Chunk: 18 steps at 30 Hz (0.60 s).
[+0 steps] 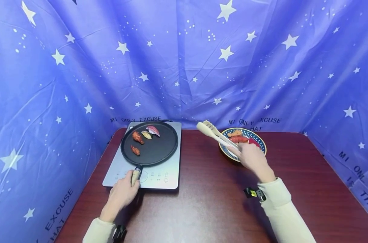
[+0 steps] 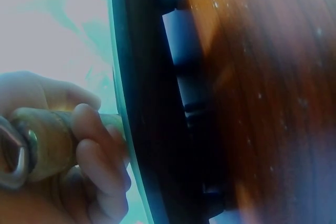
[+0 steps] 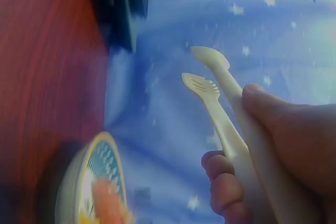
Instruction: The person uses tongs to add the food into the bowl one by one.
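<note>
My left hand [image 1: 123,190] grips the wooden handle [image 1: 136,176] of a round black flat pan [image 1: 156,152]. On the pan's left half lie a browned drumstick-like piece [image 1: 138,137], a smaller browned piece [image 1: 135,150], a yellowish piece [image 1: 146,134] and a pink-and-white piece [image 1: 153,130]. My right hand [image 1: 253,158] holds cream-coloured tongs [image 3: 231,129] over the near side of a patterned bowl [image 1: 261,137]. The tong tips point left, beyond the bowl, and stand apart with nothing between them. Inside the bowl are a reddish sausage-like piece [image 1: 239,139] and an orange piece [image 1: 234,133], partly hidden by the hand and tongs.
Under the pan sits a silver induction cooker [image 1: 171,168] at the left of the dark red table [image 1: 202,202]. A blue star-patterned curtain [image 1: 184,67] encloses the back and both sides. The bowl stands near the table's back edge.
</note>
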### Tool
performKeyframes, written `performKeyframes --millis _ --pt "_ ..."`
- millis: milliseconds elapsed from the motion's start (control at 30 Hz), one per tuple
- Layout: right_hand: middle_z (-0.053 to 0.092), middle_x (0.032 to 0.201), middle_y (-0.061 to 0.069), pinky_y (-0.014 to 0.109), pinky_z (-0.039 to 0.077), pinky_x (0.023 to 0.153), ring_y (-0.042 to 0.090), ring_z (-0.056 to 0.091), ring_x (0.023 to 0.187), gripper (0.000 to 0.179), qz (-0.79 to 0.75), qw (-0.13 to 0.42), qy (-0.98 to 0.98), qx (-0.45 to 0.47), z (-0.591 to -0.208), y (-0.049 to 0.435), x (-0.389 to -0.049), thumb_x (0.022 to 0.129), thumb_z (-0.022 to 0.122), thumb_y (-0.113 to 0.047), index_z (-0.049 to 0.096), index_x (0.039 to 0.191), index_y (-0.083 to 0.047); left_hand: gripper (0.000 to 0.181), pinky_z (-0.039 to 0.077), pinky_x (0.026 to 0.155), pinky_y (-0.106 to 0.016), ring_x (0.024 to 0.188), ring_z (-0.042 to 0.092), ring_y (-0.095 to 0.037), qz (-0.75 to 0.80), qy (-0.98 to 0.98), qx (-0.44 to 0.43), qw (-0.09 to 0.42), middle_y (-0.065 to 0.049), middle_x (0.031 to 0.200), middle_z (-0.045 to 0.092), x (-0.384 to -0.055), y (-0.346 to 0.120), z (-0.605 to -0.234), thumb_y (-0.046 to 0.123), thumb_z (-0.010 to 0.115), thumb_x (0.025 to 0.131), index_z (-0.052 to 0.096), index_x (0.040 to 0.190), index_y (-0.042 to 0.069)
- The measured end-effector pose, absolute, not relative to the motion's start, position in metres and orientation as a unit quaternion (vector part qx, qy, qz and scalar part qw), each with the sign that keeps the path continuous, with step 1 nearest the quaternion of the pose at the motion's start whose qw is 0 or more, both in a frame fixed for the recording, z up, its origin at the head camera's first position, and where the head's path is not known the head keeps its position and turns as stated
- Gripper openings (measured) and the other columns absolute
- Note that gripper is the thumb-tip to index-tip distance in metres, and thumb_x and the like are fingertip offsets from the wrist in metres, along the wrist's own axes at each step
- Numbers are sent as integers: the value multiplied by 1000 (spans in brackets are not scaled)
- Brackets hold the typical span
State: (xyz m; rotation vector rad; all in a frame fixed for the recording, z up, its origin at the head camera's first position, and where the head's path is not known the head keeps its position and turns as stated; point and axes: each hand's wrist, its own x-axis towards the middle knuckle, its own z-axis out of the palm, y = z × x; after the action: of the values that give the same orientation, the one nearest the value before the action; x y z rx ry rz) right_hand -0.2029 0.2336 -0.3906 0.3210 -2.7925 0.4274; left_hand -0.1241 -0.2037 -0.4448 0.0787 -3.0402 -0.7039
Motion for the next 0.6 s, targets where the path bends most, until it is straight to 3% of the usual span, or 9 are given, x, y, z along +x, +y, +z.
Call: performKeyframes --millis 267,600 --pt "43 56 6 44 35 45 29 50 53 52 146 89 -985 39 -397 281 -197 92 48 -55 47 62 -12 45 42 53 -45 68 60 -32 -225 -974 26 16 -17 79 60 -124 -205 -449 26 54 88 48 126 5" --pt "57 68 25 49 38 45 42 57 60 62 139 61 -988 -5 -399 326 -204 92 41 -60 57 66 -6 46 42 55 -46 69 60 -34 -222 -975 25 17 -18 79 60 -126 -207 -450 27 53 88 47 128 5"
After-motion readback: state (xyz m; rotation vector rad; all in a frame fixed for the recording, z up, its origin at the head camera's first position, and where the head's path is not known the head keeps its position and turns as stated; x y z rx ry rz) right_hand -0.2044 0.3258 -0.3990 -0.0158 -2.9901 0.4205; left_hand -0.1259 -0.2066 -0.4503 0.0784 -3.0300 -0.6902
